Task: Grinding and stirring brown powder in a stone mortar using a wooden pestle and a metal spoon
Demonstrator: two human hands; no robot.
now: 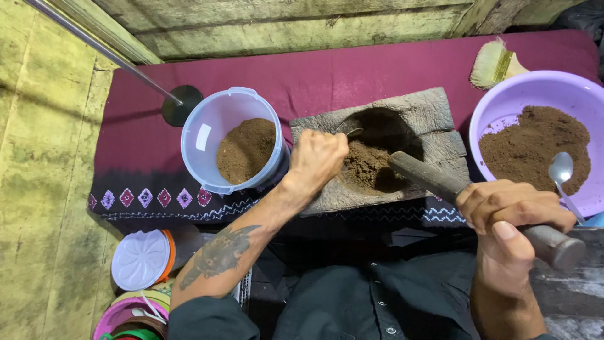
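Now right hand [513,214] fingers wrap pestle [440,182]; left hand [316,157] fist pinches spoon [352,131].

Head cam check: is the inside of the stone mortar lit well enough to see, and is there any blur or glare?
Head view: the hollow of the grey stone mortar is deep in shadow at the back, while the brown powder in it shows in front. The left hand and right hand look sharp. The metal spoon in the lilac plastic bowl shows mild glare. Straight edges bow near the frame borders.

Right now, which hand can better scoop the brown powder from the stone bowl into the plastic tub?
Probably the left hand: it holds a spoon over the mortar, beside the tub. The right hand grips the pestle.
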